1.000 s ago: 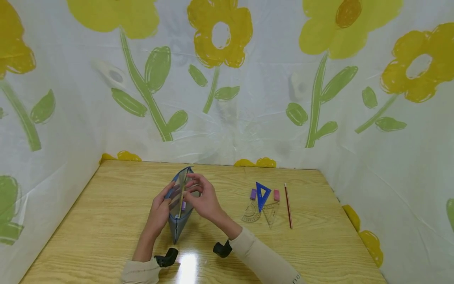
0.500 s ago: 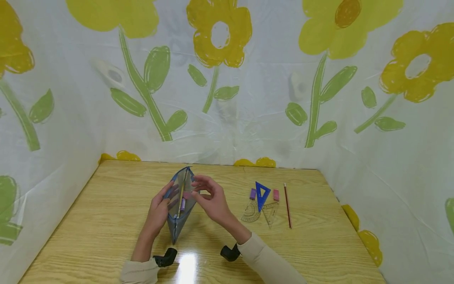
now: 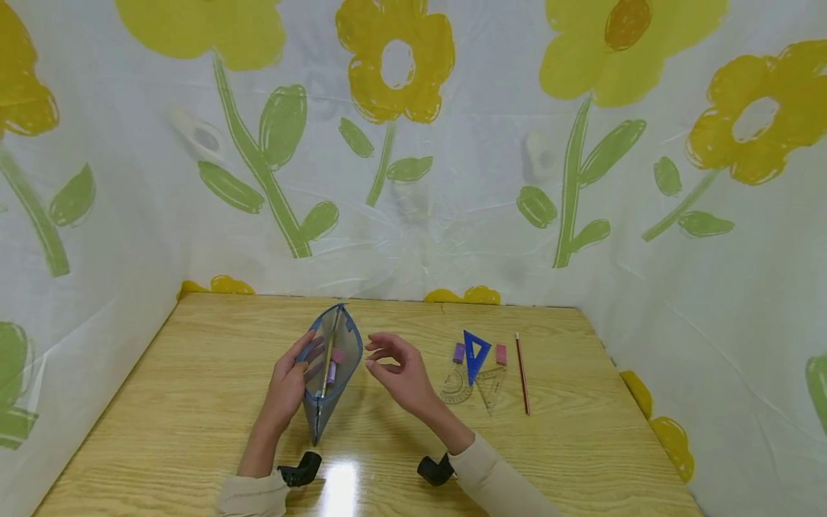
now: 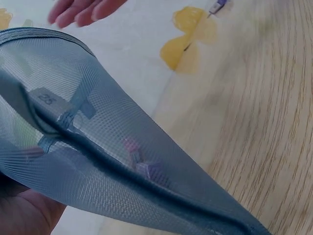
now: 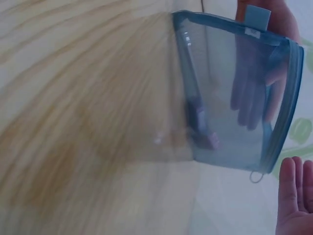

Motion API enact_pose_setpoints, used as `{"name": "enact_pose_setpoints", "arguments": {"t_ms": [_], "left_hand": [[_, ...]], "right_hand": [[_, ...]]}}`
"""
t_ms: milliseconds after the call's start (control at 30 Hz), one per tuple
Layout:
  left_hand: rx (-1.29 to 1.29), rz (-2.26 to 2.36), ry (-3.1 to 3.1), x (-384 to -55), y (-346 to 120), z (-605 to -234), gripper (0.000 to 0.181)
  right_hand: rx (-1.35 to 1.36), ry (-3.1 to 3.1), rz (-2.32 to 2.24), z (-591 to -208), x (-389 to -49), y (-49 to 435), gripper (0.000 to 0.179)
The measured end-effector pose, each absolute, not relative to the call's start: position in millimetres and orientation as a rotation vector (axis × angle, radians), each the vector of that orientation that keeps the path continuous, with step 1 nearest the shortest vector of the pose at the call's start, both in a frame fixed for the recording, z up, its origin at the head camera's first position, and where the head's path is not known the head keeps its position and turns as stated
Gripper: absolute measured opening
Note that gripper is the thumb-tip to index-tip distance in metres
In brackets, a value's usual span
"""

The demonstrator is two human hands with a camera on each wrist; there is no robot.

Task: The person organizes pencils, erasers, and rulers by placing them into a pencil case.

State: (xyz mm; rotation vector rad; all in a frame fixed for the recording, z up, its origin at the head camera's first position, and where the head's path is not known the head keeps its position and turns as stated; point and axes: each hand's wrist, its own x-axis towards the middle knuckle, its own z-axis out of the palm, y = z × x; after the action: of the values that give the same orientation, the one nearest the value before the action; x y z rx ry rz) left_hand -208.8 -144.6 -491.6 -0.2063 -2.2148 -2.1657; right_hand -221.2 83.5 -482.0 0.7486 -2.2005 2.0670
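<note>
My left hand [image 3: 286, 380] grips the left side of a blue-grey mesh pencil pouch [image 3: 351, 348], which stands unzipped and gaping. Inside the pouch lie a pencil [image 3: 330, 352], a pink eraser [image 3: 338, 355] and a purple eraser-like block [image 3: 332, 373]. Through the mesh in the right wrist view, the left hand's fingers [image 5: 249, 93] show behind the pouch wall. To the right of the pouch hovers my right hand [image 3: 405, 373], apart from it, fingers loosely bent around nothing. In the left wrist view, the right fingertips [image 4: 85, 12] appear beyond the pouch's rim.
Further right on the wooden table lie a blue set square [image 3: 472, 369], a purple eraser [image 3: 459, 352], a pink eraser [image 3: 501, 355], a clear protractor [image 3: 454, 396], a clear set square [image 3: 489, 395] and a red pencil [image 3: 522, 377]. Flowered cloth walls [image 3: 413, 237] stand behind and at the sides.
My right hand has let go of the pink eraser inside the pouch and drawn out to the right. The left hand keeps its hold on the pouch.
</note>
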Motion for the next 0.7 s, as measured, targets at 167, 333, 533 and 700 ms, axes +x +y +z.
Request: {"name": "enact_pose_setpoints", "arguments": {"t_ms": [167,333,533,700], "left_hand": [[-0.2,-2.164,-2.218,-208.6,-144.9,-491.7,0.059],[-0.201,-2.166,-2.213,-209.4,-145.4,-491.4,0.059],[-0.212,-2.177,-2.199,-209.0,-145.5,-491.1,0.059],[-0.21,-2.181,-2.201,-208.3,-146.0,-491.2,0.059]], "right_hand": [[0.755,-2.284,2.042,-489.6,-218.9,94.4,0.04],[0.791,-2.403,1.949,-498.2,-218.5,107.4,0.043],[0.811,-2.514,1.855,-504.2,-214.1,128.6,0.045],[0.79,-2.585,1.758,-505.4,-209.3,148.8,0.047]]}}
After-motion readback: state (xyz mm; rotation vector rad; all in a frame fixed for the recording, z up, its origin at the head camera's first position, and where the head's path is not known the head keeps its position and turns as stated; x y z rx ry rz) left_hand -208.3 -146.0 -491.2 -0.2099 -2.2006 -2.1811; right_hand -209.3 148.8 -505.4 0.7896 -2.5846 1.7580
